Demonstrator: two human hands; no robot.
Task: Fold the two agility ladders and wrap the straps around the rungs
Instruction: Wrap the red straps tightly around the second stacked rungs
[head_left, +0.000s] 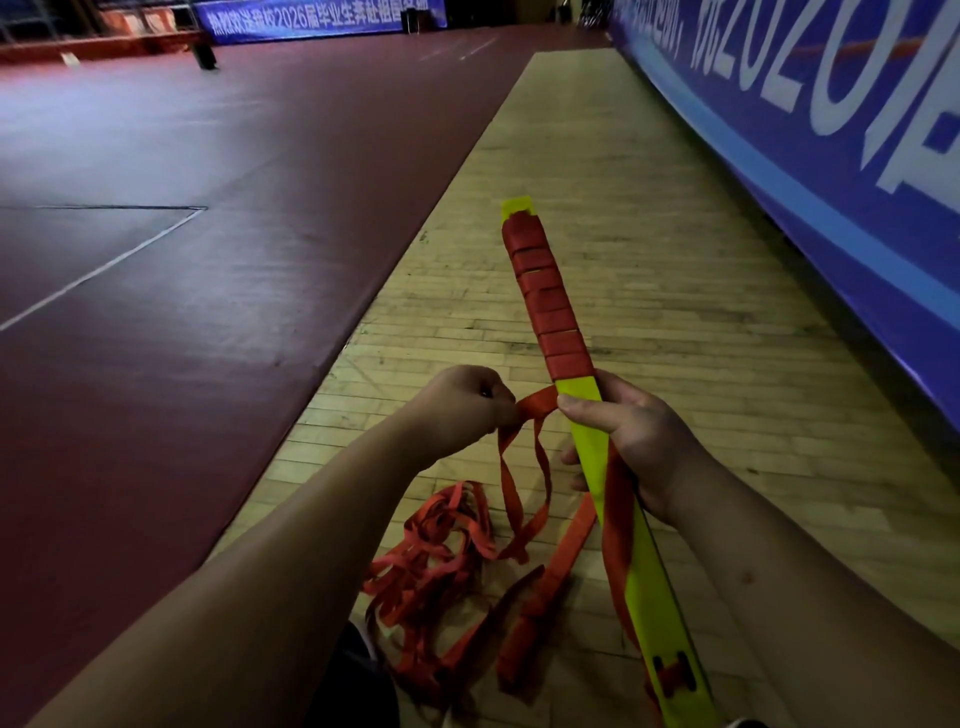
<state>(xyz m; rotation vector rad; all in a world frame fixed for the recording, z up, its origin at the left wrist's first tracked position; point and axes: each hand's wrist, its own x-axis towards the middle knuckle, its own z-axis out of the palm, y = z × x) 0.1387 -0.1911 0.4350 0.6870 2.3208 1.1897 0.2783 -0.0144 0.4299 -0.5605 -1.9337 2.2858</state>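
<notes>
A stack of yellow-green ladder rungs (592, 441) stands tilted in front of me, its far half covered by tight turns of red strap (545, 306). My right hand (639, 441) grips the stack around its middle, thumb across the front. My left hand (467, 405) pinches the red strap just left of the rungs and holds it taut. From that hand the strap hangs down in loops to a loose red pile (431, 566) on the floor. A second ladder is not clearly visible.
I am over a strip of pale wooden floor (649, 234). A dark red sports mat (208, 208) lies to the left. A blue banner wall (831, 130) runs close along the right side. A dark object (205, 54) stands far away on the mat.
</notes>
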